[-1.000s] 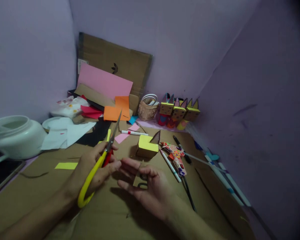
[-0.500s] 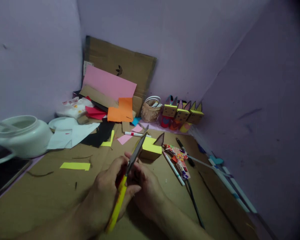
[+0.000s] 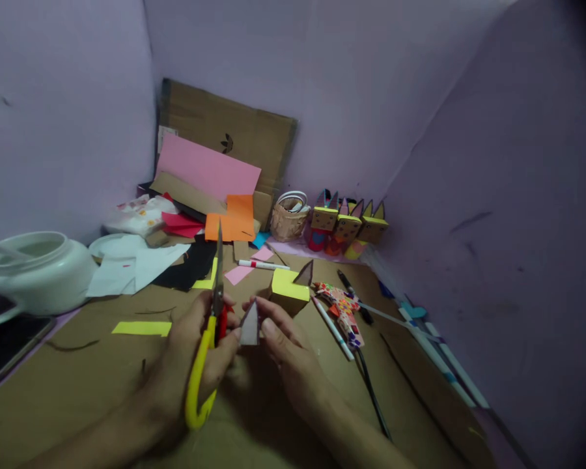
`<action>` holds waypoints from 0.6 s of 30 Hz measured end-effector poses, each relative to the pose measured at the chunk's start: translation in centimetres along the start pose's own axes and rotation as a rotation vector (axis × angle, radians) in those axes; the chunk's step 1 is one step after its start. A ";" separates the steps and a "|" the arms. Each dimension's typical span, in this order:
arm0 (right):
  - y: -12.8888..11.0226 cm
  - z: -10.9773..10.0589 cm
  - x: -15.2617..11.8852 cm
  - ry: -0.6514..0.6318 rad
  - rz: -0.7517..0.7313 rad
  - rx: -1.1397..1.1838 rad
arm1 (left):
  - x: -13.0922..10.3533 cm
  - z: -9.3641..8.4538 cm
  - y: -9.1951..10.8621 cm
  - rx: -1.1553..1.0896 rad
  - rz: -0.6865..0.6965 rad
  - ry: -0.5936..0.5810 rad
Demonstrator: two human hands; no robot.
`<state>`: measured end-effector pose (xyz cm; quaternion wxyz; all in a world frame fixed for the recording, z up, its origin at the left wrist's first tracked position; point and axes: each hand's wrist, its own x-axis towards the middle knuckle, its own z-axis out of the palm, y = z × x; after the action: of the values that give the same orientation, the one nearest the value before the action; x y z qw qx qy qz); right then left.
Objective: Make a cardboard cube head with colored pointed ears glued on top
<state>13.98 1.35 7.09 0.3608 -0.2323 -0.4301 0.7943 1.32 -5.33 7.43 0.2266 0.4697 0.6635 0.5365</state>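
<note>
My left hand [image 3: 183, 348] is closed round scissors [image 3: 202, 374] with yellow and red handles, their blades pointing up and away. Its thumb also reaches the edge of a small grey pointed ear piece [image 3: 251, 327] with a dark outline. My right hand [image 3: 290, 358] pinches this piece from the other side, fingers behind and thumb at its edge. Just beyond the hands sits a small cardboard box [image 3: 288, 290] with a yellow top. One similar dark ear [image 3: 305, 273] stands upright at the right of that top.
A patterned glue gun [image 3: 342, 306] with a black cable lies right of the box, beside markers [image 3: 332, 326]. Box-headed figures [image 3: 348, 228] and a basket [image 3: 290, 218] stand at the back. A white pot [image 3: 43, 273], yellow strip [image 3: 141, 327] and paper scraps [image 3: 229, 225] occupy the left.
My hands have moved apart a little, bringing the grey ear piece into sight between them. The scissors have swung from leaning right to nearly upright, and shifted left.
</note>
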 end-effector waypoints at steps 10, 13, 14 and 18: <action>-0.5 -0.6 0.0 0.149 0.146 -0.159 | -0.1 0.1 0.4 -0.143 -0.091 -0.146; -0.7 -0.6 -0.1 0.188 0.083 -0.148 | 0.1 -0.3 0.6 -0.069 -0.080 -0.207; -0.8 -0.7 -0.1 0.199 0.046 -0.140 | 0.2 -0.5 0.6 -0.009 -0.053 -0.218; -1.5 -1.3 0.1 0.230 -0.086 -0.130 | 0.5 -1.2 0.5 0.302 0.131 -0.243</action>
<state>15.39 2.62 7.69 0.4256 -0.3261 -0.4460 0.7166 0.30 -5.52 8.38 0.1964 0.6016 0.6724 0.3839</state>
